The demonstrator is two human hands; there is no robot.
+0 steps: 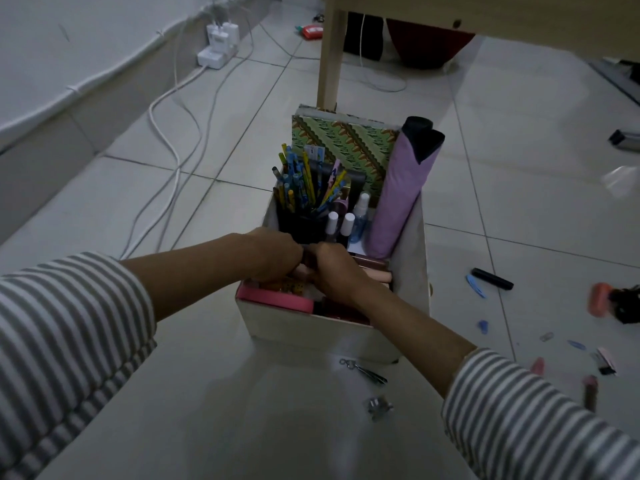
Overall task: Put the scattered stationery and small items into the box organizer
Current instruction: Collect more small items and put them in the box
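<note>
We judge the job well along: the box organizer on the tiled floor already holds a purple umbrella, a patterned notebook, a cup of pencils and small bottles. Left on the tiles to its right are a black marker and blue clips, and nearer us a small metal tool. Our left hand and right hand meet over the box's middle, fingers curled down inside; whether they clamp anything we cannot tell.
</note>
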